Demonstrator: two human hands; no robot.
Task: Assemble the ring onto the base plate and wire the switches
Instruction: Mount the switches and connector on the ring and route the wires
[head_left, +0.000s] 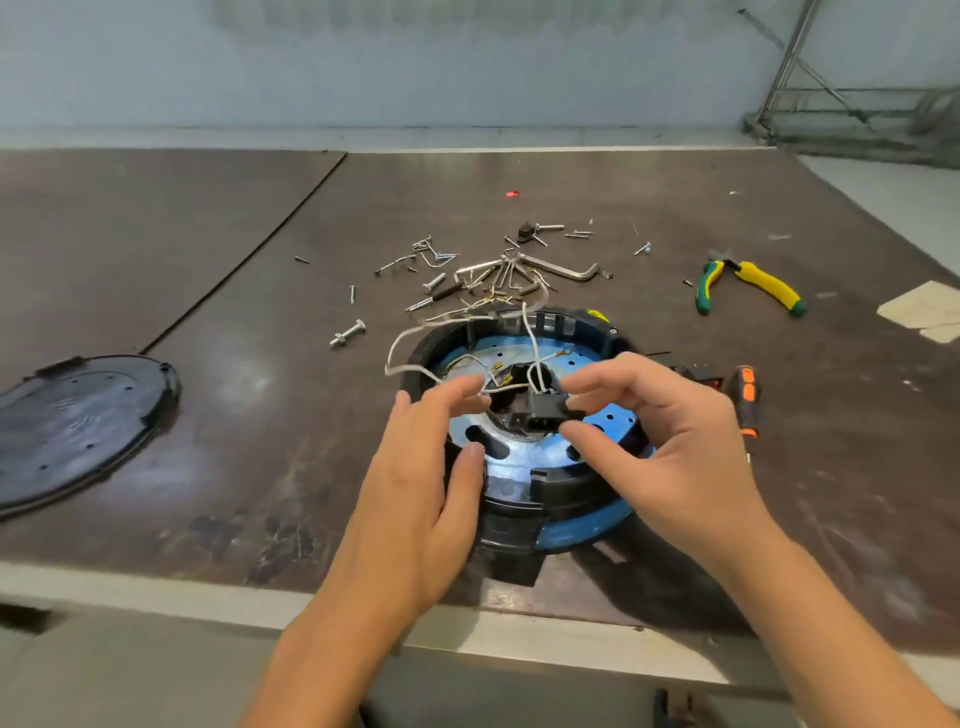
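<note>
A blue base plate (524, 467) with a black ring (561, 499) around it sits near the table's front edge. Above its centre my right hand (670, 447) pinches a small black switch (545, 408) between thumb and fingers. White wires (410, 364) run from the switch and loop out to the left over the ring. My left hand (421, 493) hovers beside the switch; its fingertips touch a white wire (493, 387), thumb resting near the plate's edge. Whether it pinches that wire I cannot make out.
Loose screws, bolts and hex keys (498, 275) lie scattered behind the ring. Green-yellow pliers (748, 283) lie at the right, an orange-black screwdriver (745, 402) and red switches (696, 371) beside my right hand. A black round cover (78, 421) lies at the far left.
</note>
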